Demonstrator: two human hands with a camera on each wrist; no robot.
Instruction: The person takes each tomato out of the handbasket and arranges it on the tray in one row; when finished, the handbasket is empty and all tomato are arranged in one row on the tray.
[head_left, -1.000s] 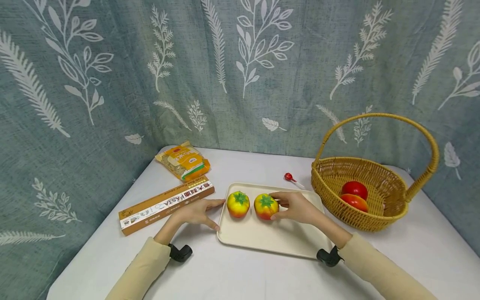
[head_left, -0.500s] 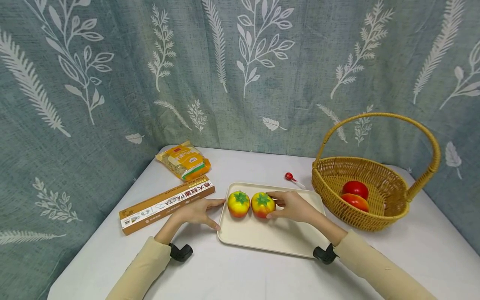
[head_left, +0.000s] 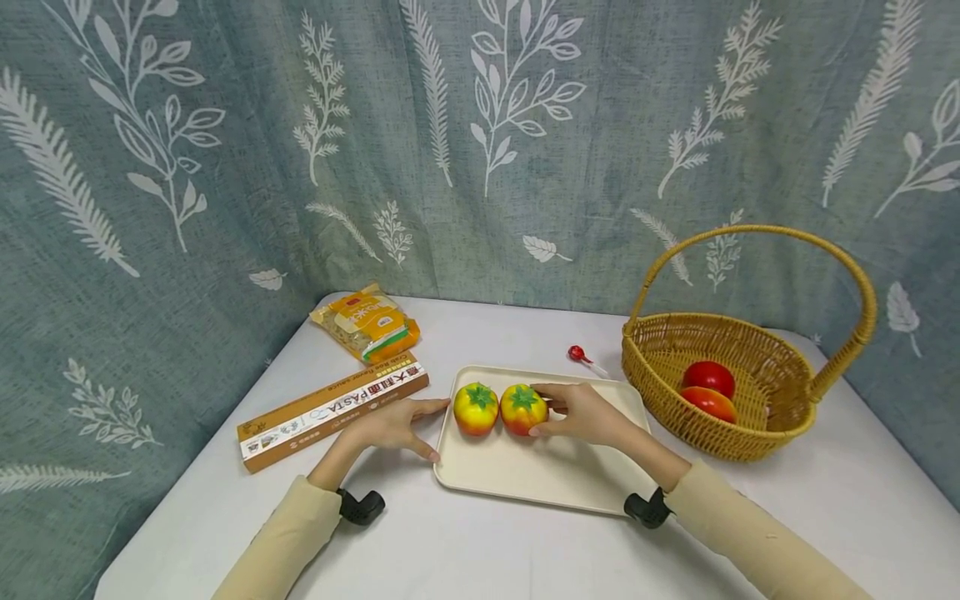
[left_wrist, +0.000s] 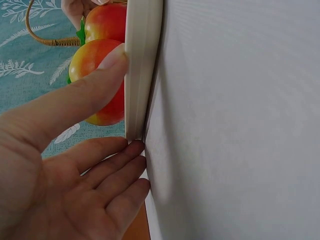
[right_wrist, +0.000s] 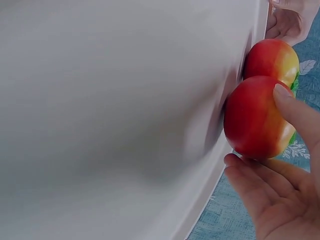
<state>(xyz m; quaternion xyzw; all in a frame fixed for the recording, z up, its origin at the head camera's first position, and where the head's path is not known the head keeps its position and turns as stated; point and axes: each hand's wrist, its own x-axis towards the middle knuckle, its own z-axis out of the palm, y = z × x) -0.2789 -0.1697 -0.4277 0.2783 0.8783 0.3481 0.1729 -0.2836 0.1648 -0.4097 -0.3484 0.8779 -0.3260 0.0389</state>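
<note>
Right fruit (head_left: 524,409), red-yellow with green leafy cap, on the cream tray (head_left: 540,475), just beside the matching left fruit (head_left: 476,409); round, smooth, glossy, apparently a moulded imitation, so probably light, stiff and little prone to bruising; polished skin perhaps slippery, the round base likely to roll; best held about its widest part, clear of the cap; right hand (head_left: 581,412) grasps it so, thumb on the near side, fingers on the far; left hand (head_left: 386,425) holds nothing, fingers outstretched against the tray's left edge; tray rectangular, round-cornered, low-rimmed, matt, seemingly rigid plastic; woven basket (head_left: 690,429), honey-brown, arch-handled, bearing two glossy red fruits (head_left: 709,379); long card pasta box (head_left: 333,408), flat-sided; crinkled film packet (head_left: 367,321), orange.
</note>
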